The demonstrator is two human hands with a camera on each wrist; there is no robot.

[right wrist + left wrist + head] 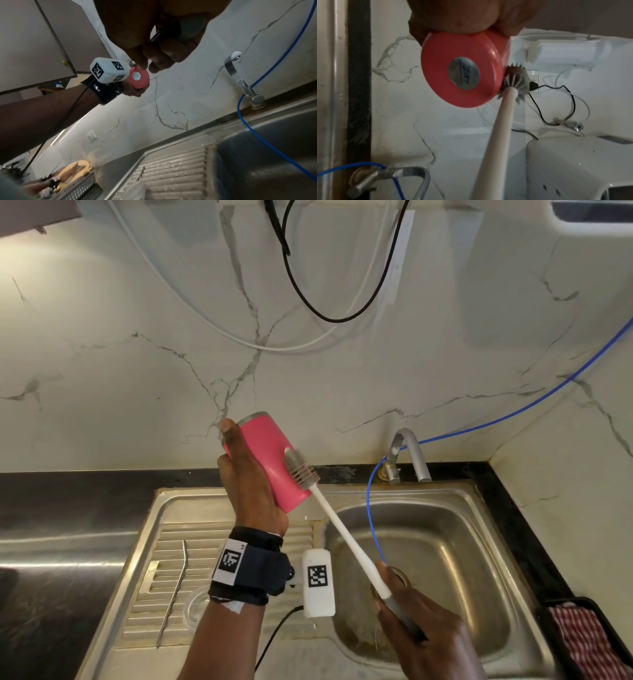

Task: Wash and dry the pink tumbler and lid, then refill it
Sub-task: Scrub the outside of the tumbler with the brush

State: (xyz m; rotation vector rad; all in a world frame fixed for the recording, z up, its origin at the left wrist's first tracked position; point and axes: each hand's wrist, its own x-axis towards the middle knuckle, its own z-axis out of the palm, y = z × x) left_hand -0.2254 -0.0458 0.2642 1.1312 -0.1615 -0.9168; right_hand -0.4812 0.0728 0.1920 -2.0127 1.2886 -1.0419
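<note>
My left hand point(250, 484) grips the pink tumbler point(270, 460) above the draining board, tilted with its steel rim up and away from me. Its pink base with a silver sticker point(464, 73) faces the left wrist camera and shows small in the right wrist view point(139, 78). My right hand point(414, 611) holds the grey grip of a long white bottle brush point(342, 529). The grey bristle head point(301, 467) lies against the tumbler's outer wall near the base point(515, 83). A clear lid point(195, 604) lies on the draining board, partly hidden by my left wrist.
A steel sink bowl point(479, 559) lies under my right hand, with a tap point(407, 453) behind and a thin blue hose point(373, 518) running into the bowl. A bent metal straw point(174, 587) rests on the ribbed drainer. A red checked cloth point(589, 642) sits in a black tray at the right.
</note>
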